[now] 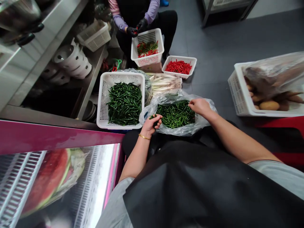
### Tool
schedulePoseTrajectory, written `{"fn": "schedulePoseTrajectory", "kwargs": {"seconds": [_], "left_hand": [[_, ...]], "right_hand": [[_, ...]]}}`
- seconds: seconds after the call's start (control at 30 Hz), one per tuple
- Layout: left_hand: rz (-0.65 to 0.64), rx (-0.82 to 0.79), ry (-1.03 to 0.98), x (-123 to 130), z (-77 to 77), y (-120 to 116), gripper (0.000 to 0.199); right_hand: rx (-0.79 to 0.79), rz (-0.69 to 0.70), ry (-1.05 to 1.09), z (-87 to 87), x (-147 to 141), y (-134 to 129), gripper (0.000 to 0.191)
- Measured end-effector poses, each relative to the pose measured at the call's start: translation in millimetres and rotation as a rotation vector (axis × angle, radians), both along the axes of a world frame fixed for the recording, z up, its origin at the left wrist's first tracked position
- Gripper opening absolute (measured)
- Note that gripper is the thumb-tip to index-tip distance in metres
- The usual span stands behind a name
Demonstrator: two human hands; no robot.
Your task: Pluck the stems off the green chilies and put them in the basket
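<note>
Slender green chillies [175, 114] heaped in a clear plastic bag [207, 111] across a black aproned lap [185, 148]; slack bag edges could let chillies spill if the lap shifts; left hand [150, 125] curled closed at the pile's edge, any grip hidden; right hand [200, 107] open, palm down, resting on the chillies, forearm extended forward.

Glossy dark green chillies [124, 104] fill a white lattice basket [102, 95], and brighter green chillies [175, 114] lie in a clear plastic bag [152, 109]. Vivid red chillies [178, 67] sit in a white tray [178, 58]. A gold bangle [144, 136] circles one wrist above a black apron [190, 186]. Across the grey floor [213, 57], a co-worker shows black gloves [136, 28] and lilac sleeves [120, 22]. A magenta panel [59, 136] runs alongside.
</note>
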State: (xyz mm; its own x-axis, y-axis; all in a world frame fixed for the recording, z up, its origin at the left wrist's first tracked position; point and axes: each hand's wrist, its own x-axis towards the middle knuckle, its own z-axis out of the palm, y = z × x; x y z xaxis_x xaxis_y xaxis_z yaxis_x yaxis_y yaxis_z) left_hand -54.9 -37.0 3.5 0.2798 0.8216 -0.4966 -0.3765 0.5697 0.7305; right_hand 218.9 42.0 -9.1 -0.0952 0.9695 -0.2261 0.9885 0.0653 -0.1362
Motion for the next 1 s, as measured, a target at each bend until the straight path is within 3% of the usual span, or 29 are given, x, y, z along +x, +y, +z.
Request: {"fn": "schedulePoseTrajectory", "kwargs": {"seconds": [0.1, 0.2, 0.33, 0.43, 0.5, 0.57, 0.63, 0.7, 0.83, 0.9, 1.0], "left_hand": [[-0.031, -0.012, -0.016, 13.8, -2.3, 1.1, 0.034], [-0.054, -0.02, 0.024, 26.2, -3.4, -0.4, 0.035], [-0.003, -0.043, 0.062, 38.5, -9.3, -5.9, 0.046], [0.042, 0.074, 0.154, 50.2, -12.5, -11.6, 0.039], [0.051, 0.291, 0.318, 56.5, -10.1, -15.8, 0.03], [0.045, 0.526, 0.474, 58.5, -4.9, -19.0, 0.023], [0.049, 0.626, 0.527, 55.7, 0.2, -20.3, 0.022], [0.096, 0.516, 0.464, 49.4, 2.5, -19.1, 0.027], [0.204, 0.112, 0.195, 35.0, 0.0, -12.7, 0.041], [0.211, 0.03, 0.133, 30.8, -1.7, -10.0, 0.044], [0.208, -0.006, 0.114, 27.5, -3.6, -7.1, 0.043]], "right_hand": [[-0.134, 0.122, -0.095, -12.2, -9.7, -10.0, 0.033], [-0.174, 0.157, -0.15, -15.8, -22.8, -19.5, 0.033], [-0.088, 0.329, -0.048, 0.3, -33.4, -38.4, 0.034], [-0.125, 0.511, 0.135, 12.0, -43.7, -57.3, 0.028], [-0.218, 0.475, 0.27, 14.2, -48.4, -63.1, 0.025], [-0.323, 0.323, 0.366, 12.2, -47.2, -58.6, 0.027], [-0.376, 0.169, 0.383, 6.6, -40.3, -44.1, 0.032], [-0.335, 0.047, 0.288, -2.2, -31.8, -23.6, 0.041], [-0.196, -0.176, 0.01, -23.7, -28.8, 11.0, 0.066], [-0.156, -0.172, -0.04, -31.8, -37.7, 15.8, 0.062], [-0.101, -0.056, -0.038, -36.0, -58.4, 4.8, 0.043]]}}
